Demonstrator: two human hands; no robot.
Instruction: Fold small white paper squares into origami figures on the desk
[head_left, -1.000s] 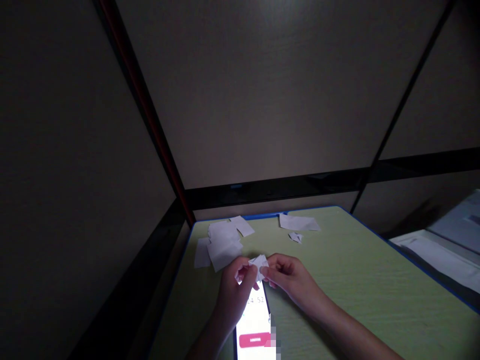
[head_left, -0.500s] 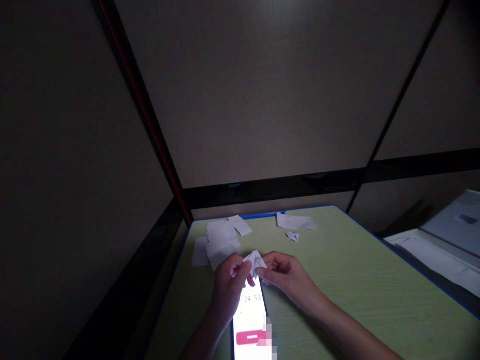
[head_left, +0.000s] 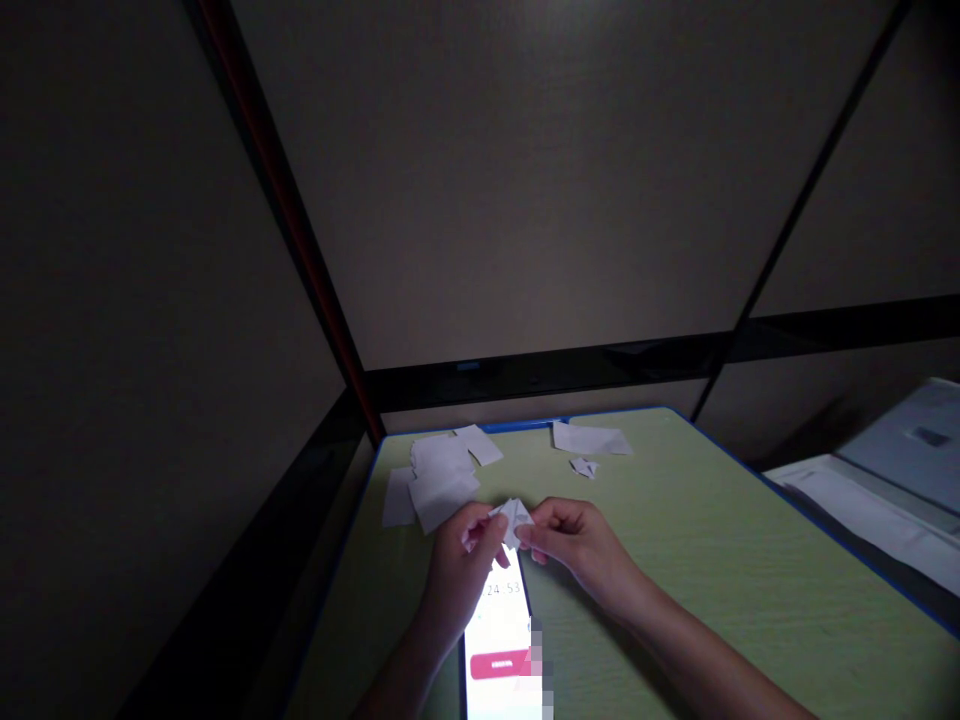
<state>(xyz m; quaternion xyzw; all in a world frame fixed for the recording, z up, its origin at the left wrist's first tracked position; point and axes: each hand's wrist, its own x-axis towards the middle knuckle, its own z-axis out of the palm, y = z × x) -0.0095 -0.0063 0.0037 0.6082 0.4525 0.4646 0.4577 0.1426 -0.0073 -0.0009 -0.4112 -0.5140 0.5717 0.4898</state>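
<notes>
Noted at rear: dark grey-brown, flat wall panels. Beneath, recorded: pale green, wood-grain table with blue edging. Clamped in thumb-and-finger pinches of bare left hand and bare right hand, close together: 1 small, white, pointed folded paper, just beyond lit, rectangular phone. At far left, found overlapping: flat white paper sheets. At far right, found: 1 long white paper strip, with 1 small, white, crumpled-looking paper scrap nearby. Judged in hand: folding or shaping. Judged necessary next: steady pinches, aligned layers, light creasing pressure.
</notes>
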